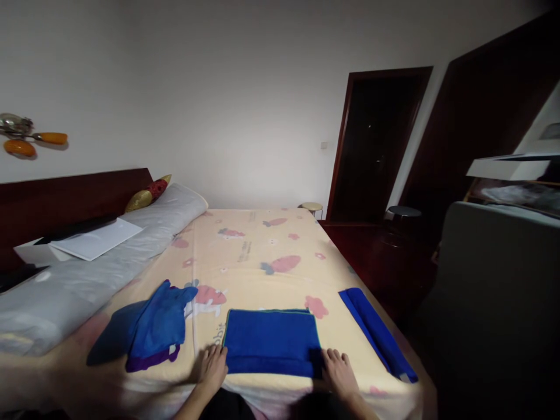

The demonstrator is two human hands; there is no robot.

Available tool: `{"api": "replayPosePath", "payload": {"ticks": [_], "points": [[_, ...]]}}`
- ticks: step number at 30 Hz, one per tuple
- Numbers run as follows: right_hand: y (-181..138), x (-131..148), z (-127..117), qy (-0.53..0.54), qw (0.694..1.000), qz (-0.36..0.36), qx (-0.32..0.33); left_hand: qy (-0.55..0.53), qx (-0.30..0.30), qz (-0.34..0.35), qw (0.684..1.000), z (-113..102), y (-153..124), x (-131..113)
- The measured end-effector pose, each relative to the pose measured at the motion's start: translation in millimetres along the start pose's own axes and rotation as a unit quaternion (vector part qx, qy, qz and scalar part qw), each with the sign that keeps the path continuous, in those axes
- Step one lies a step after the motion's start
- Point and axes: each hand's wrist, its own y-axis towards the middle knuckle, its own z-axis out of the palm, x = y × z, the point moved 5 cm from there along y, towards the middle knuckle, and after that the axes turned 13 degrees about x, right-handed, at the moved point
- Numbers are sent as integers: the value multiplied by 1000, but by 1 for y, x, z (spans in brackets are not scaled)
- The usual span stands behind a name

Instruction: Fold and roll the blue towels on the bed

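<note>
A blue towel [270,340] lies folded into a flat rectangle on the bed, close to its near edge. My left hand [211,368] rests flat by the towel's near left corner, fingers spread and touching the cloth edge. My right hand [339,371] lies flat at the near right corner, fingertips on the towel's edge. Neither hand grips anything. A loose heap of blue and purple cloths [151,326] sits to the left of the towel. A narrow folded blue cloth [376,332] lies to the right along the bed's edge.
The bed has a pale yellow sheet [258,256] with pink carrot prints. A long grey bolster [109,262] and white papers [96,238] lie along the dark headboard at left. A dark doorway [376,146], small stools and a grey chair back [494,303] stand at right.
</note>
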Motion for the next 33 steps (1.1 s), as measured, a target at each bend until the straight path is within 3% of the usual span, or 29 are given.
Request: {"api": "replayPosePath", "payload": {"ticks": [3, 7, 11, 14, 18, 26, 33], "points": [[1, 4, 0, -6, 1000, -18, -10, 15, -9, 8, 1000, 1, 1, -6], [-4, 33, 3, 2, 995, -102, 7, 26, 19, 92, 995, 13, -2, -37], [-17, 69, 0, 27, 975, -203, 80, 9, 43, 232, 972, 34, -14, -78], [-25, 79, -4, 48, 960, -242, 133, -12, 41, 267, 963, 46, -17, -89], [-22, 70, 0, 46, 964, -212, 154, -4, 46, 218, 975, 54, -8, -72], [-9, 29, 3, 33, 992, -100, 75, 52, 0, 104, 993, 48, 12, -17], [-5, 14, -6, 25, 994, -85, 61, 32, 1, 83, 996, 39, 17, -7]]}}
